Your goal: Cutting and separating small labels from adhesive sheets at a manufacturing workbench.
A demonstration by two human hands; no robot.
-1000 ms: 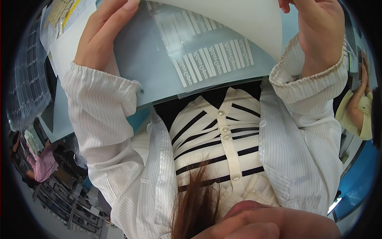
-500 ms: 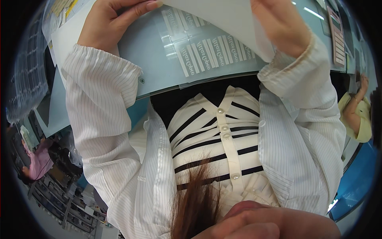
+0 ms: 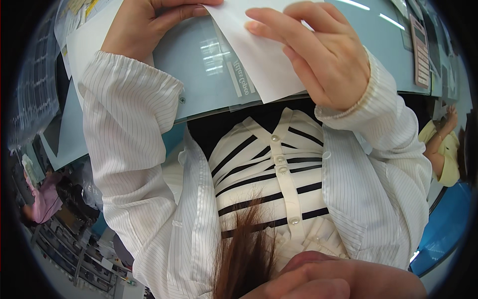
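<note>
A white paper sheet (image 3: 266, 62) slants across the near part of the desk. At its upper left edge, my left hand (image 3: 159, 17) pinches it between thumb and fingers; part of this hand is cut off by the top of the view. My right hand (image 3: 331, 55) is over the sheet's right side, fingers spread apart and fingertips at its surface; whether they press on it I cannot tell. A clear film with white printed strips and lettering (image 3: 238, 79) lies partly under the sheet, only its left end showing.
The glossy pale blue desk (image 3: 174, 65) reflects ceiling lights. A pink calculator (image 3: 420, 55) lies at the right. White paper (image 3: 84, 55) and stacked clear plastic (image 3: 32, 84) are at the left. One person in yellow (image 3: 443, 149) is far right, another in pink (image 3: 47, 199) far left.
My right hand has moved from the sheet's right edge to over it, fingers now spread. The sheet has come down nearer me and covers most of the printed film. My left hand keeps its pinch.
</note>
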